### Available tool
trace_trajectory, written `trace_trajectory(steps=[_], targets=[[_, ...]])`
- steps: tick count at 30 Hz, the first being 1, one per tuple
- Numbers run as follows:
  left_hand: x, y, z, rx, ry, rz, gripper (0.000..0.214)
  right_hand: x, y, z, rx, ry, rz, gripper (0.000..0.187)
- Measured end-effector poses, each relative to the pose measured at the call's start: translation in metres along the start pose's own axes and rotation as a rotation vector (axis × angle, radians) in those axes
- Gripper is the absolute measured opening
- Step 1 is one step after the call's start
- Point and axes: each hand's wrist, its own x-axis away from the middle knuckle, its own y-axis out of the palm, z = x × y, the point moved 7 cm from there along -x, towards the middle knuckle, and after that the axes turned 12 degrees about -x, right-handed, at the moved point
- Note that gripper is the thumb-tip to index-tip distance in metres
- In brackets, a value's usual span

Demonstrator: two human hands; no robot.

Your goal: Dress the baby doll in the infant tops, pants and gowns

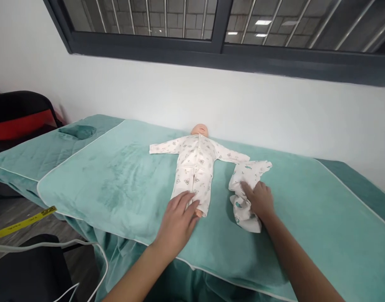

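Note:
A baby doll [199, 129] lies on its back in a white printed outfit [195, 157], both arms stretched out sideways. My left hand [178, 222] rests at the lower trouser legs, fingers extended and slightly apart, covering one foot. Part of the other foot [199, 213] shows beside my fingers. To the doll's right in view lies a crumpled white printed baby garment [243, 203], its top edge by the cuff of the sleeve. My right hand [261, 199] is closed on the garment's right side, with the fingertips partly hidden.
A green padded cover [117, 176] spreads over the bed, which has a face hole [77, 132] at its left end. The white wall [180, 96] and window [217, 46] stand behind. A black-and-red chair [21, 117], yellow strip [25, 224] and white cable [69, 243] are at left.

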Motion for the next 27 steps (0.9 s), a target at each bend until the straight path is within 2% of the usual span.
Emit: trace_trajectory(steps=[3,6,9,11,13,15,18,21,27], targets=[[-0.014,0.014,0.007,-0.041,0.02,-0.081,0.029,0.01,0.008,0.007,0.064,-0.095,0.017,0.048],[-0.017,0.017,0.006,-0.035,-0.015,-0.086,0.017,0.019,-0.001,0.001,0.012,-0.236,0.118,0.046],[-0.011,0.019,0.004,0.024,-0.071,-0.037,0.014,0.042,-0.017,-0.017,0.01,-0.333,0.32,0.042],[-0.005,0.021,0.003,0.058,-0.115,0.017,0.014,0.067,-0.019,-0.038,0.01,-0.433,0.379,0.035],[0.001,0.022,0.003,0.081,-0.145,0.064,0.017,0.096,-0.008,-0.062,-0.005,-0.563,0.32,0.028],[0.007,0.022,0.002,0.095,-0.161,0.087,0.02,0.124,0.008,-0.083,-0.039,-0.652,0.21,0.026],[0.012,0.021,-0.004,0.129,-0.184,0.082,0.023,0.148,0.036,-0.104,-0.116,-0.645,0.01,0.027],[0.013,0.02,-0.013,0.187,-0.22,0.062,0.018,0.15,0.055,-0.115,-0.154,-0.557,-0.12,0.024],[0.009,0.022,-0.02,0.257,-0.252,0.013,0.015,0.137,0.06,-0.122,-0.29,-0.466,-0.117,0.022]])
